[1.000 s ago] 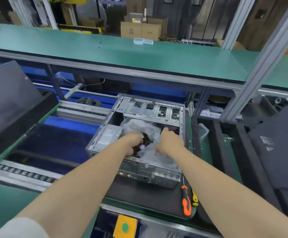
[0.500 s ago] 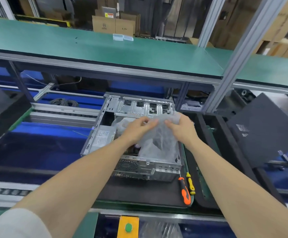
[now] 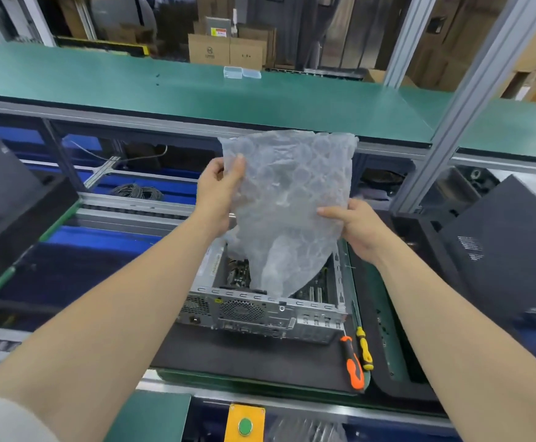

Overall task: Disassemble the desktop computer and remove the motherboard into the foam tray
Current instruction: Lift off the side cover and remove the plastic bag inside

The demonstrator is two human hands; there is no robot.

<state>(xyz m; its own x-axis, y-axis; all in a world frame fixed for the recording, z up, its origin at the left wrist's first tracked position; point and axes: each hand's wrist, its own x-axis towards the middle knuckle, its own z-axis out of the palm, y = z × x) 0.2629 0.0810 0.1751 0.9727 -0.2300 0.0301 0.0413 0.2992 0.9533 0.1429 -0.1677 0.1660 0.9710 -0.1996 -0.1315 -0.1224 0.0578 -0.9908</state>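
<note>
Hands apart: left hand (image 3: 220,186) pinches the upper edge and right hand (image 3: 356,228) grips the lower edge of a clear crinkled bubble-wrap sheet (image 3: 292,193). It hangs over the open grey metal computer case (image 3: 260,311) by the counter's (image 3: 164,416) front edge, presumably to uncover the slotted motherboard (image 3: 316,290) inside.

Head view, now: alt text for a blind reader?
A left hand and right hand hold a clear bubble wrap sheet up over an open desktop computer case, one at each side edge. An orange screwdriver and a yellow screwdriver lie on the mat beside it.
</note>
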